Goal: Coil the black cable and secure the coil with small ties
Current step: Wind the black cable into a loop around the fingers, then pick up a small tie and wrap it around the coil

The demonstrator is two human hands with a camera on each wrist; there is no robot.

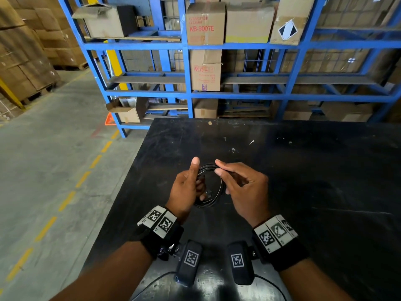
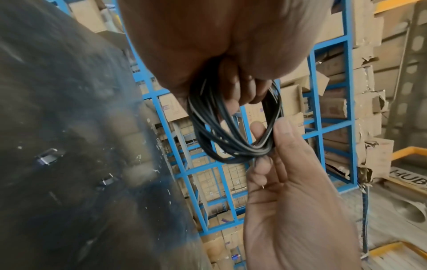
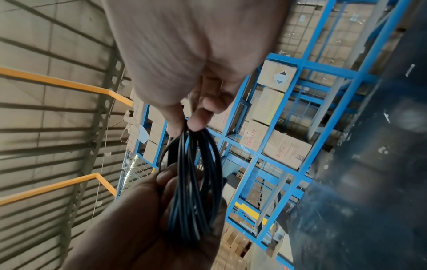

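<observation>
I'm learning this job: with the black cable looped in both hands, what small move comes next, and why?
Probably wrap a tie round the bundle. The black cable already hangs in loops; the left hand grips one side, the right hand pinches the other. No tie shows on the coil; whether that pinch holds one, I cannot tell.

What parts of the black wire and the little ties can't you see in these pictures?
- Head view: the left hand covers one side of the black cable coil; black on the black table, its loops cannot be counted.
- Left wrist view: the palm hides the coil's top.
- Right wrist view: the right hand hides where its fingertips pinch; motion blur smears the strands.
- All views: cable ends and any tie cannot be made out.
</observation>
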